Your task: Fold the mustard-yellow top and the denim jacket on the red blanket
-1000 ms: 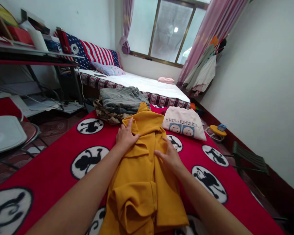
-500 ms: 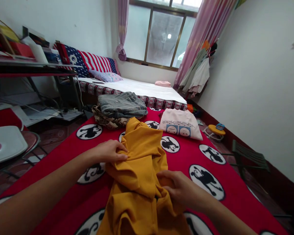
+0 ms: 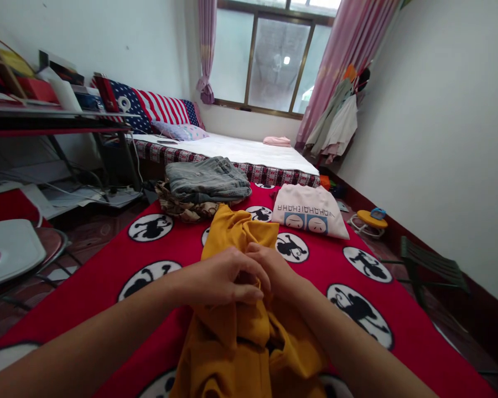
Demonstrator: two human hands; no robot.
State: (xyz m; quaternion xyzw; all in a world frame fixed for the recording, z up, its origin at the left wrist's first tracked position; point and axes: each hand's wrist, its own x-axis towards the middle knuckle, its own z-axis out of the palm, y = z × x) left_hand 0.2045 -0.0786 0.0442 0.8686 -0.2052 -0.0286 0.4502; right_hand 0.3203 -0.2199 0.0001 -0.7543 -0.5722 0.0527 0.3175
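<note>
A mustard-yellow garment (image 3: pixel 249 365) lies bunched and creased lengthwise on a red cloth (image 3: pixel 103 265) with black-and-white monkey circles. Which kind of garment it is I cannot make out. Over its middle, my left hand (image 3: pixel 228 276) has its fingers curled and its thumb bent towards them, with cloth under and between them. Right against it, my right hand (image 3: pixel 276 271) is closed on a fold of the same cloth, its fingertips partly hidden behind the left fingers. The garment's far end spreads flat beyond both hands.
Folded grey jeans (image 3: pixel 207 179) rest on a brown patterned cloth (image 3: pixel 182 209) at the far left. A folded pale pink shirt (image 3: pixel 309 207) lies at the far right. Beyond stands a bed (image 3: pixel 240 146). A desk (image 3: pixel 53 124) is left, a green folding stool (image 3: pixel 434 265) right.
My hands have come together over the garment's middle, the left moving right and the right moving up and inward. The cloth between them is gathered more tightly.
</note>
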